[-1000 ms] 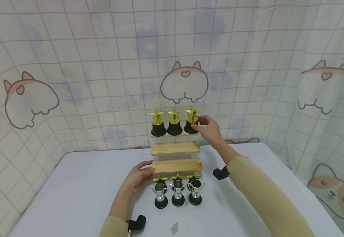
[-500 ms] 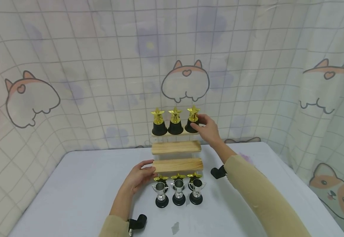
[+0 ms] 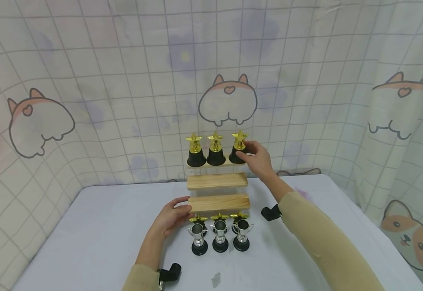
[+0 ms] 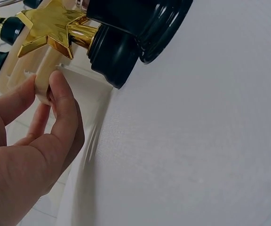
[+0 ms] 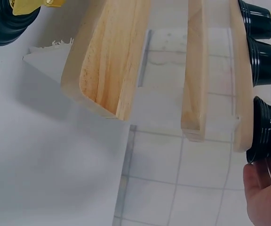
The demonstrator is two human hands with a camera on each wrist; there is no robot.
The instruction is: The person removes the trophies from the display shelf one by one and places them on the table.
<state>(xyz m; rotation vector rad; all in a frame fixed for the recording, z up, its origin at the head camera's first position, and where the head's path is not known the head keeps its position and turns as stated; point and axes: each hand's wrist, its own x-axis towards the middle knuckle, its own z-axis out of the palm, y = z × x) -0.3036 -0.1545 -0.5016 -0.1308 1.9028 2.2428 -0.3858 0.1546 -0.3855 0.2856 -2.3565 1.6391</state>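
Three gold star trophies with black bases stand upright in a row on the top board of a wooden stepped rack. My right hand grips the rightmost star trophy by its base, thumb in front and fingers behind. In the right wrist view that black base sits against the top board's end, with my fingers at its side. Lower down, my left hand pinches the left end of the lowest board between thumb and fingers. The left wrist view shows this pinch on the board end closely.
In front of the rack, three silver cup trophies stand in a row on the white table. Several gold star trophies stand right behind them, partly hidden. The middle board is bare. A patterned curtain hangs behind.
The rightmost star trophy has shifted slightly right along the top board with my right hand, widening its gap from the middle one. My left hand keeps its pinch on the lowest board.
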